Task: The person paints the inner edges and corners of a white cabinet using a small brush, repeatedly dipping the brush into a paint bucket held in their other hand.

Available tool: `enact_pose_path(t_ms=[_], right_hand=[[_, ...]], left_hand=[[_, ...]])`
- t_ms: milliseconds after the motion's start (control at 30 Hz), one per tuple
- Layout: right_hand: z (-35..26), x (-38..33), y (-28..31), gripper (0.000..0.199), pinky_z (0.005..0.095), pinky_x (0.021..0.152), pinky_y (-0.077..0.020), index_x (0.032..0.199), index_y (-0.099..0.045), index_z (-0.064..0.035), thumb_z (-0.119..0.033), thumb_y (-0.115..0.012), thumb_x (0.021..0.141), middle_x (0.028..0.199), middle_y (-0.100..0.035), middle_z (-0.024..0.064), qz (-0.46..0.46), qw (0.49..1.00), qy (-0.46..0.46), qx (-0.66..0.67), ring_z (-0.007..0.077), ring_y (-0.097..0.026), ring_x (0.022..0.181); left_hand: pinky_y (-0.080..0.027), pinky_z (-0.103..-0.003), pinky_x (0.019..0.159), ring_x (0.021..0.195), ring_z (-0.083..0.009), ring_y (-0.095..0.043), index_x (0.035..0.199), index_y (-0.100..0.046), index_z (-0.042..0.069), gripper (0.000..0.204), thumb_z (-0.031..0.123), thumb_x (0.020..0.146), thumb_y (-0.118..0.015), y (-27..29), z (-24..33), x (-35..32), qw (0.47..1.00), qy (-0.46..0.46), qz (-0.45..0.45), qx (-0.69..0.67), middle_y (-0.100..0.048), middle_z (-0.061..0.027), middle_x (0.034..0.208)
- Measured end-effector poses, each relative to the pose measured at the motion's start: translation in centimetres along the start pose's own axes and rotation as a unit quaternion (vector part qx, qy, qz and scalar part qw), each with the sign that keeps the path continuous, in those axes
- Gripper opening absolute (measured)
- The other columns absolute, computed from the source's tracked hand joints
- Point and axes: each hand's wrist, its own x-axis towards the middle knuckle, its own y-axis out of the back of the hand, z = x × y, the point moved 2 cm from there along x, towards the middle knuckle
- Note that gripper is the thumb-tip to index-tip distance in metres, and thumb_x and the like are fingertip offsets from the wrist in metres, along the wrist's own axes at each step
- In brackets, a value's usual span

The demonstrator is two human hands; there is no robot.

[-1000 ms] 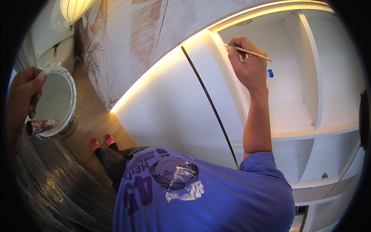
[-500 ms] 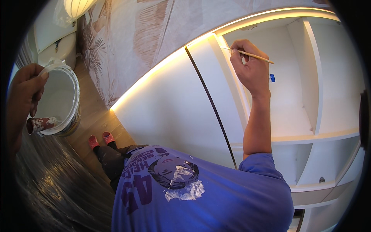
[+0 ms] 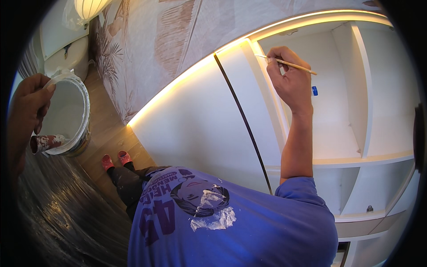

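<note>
**Touching up the cabinet edge**

Since a second ago, the paint can [image 3: 66, 115] sits a little higher at the frame's left, gripped at its rim by the left hand [image 3: 26, 111]. Upper right, the right hand [image 3: 291, 80] pinches a thin brush [image 3: 289, 65], its tip on the white cabinet edge [image 3: 262, 84]. Light, short strokes along that edge seem best, with little paint loaded.
</note>
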Motion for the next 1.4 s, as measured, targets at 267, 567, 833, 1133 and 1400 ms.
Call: enact_pose_path(t_ms=[267,567,833,1133,1400], right_hand=[[0.4,-0.3,0.0,0.004,0.0324,0.064,-0.0508,0.092,-0.064,-0.001,-0.002,-0.063,0.088,0.081,-0.065,0.0083,-0.012,1.0,0.009,-0.004,0.0189,-0.062,0.07],[0.0,0.1,0.1,0.003,0.0321,0.064,-0.0514,0.091,-0.064,-0.0017,-0.003,-0.063,0.089,0.08,-0.064,0.0083,-0.013,1.0,0.017,-0.02,0.0194,-0.06,0.068],[-0.1,0.2,0.1,0.004,0.0328,0.064,-0.0511,0.092,-0.064,-0.0017,-0.003,-0.062,0.089,0.079,-0.065,0.0093,-0.026,0.999,0.021,-0.027,0.0201,-0.061,0.068],[-0.1,0.1,-0.1,0.004,0.0339,0.062,-0.0503,0.091,-0.063,-0.0013,-0.003,-0.062,0.088,0.08,-0.064,0.0108,-0.032,0.999,0.027,-0.025,0.021,-0.059,0.066],[-0.3,-0.2,1.1,0.002,0.0329,0.055,-0.0404,0.087,-0.06,-0.0021,-0.001,-0.059,0.086,0.073,-0.057,0.0071,-0.059,0.998,-0.01,-0.023,0.0165,-0.047,0.058]], left_hand=[[-0.035,-0.021,0.055,0.058,-0.0022,-0.039,0.103,-0.06,0.012,0.022,0.032,0.105,-0.05,0.0,0.1,-0.3,1.0,0.005,-0.01,0.01,-0.043,0.0065,0.073],[-0.035,-0.022,0.058,0.062,-0.0025,-0.039,0.108,-0.061,0.012,0.025,0.034,0.105,-0.05,0.6,0.0,-0.2,1.0,0.013,-0.022,0.018,-0.044,0.0065,0.076],[-0.034,-0.022,0.058,0.061,-0.0026,-0.038,0.109,-0.062,0.012,0.025,0.034,0.105,-0.051,0.7,0.0,-0.1,0.999,0.018,-0.016,0.023,-0.043,0.0067,0.075],[-0.034,-0.023,0.053,0.057,-0.0042,-0.04,0.103,-0.063,0.007,0.025,0.031,0.104,-0.057,0.3,-1.0,0.6,0.999,-0.005,-0.011,-0.044,-0.047,0.0046,0.071],[-0.036,-0.024,0.05,0.054,-0.0064,-0.044,0.096,-0.065,0.002,0.025,0.025,0.104,-0.062,1.1,-3.5,4.2,0.979,-0.067,-0.1,-0.163,-0.052,0.0019,0.067]])
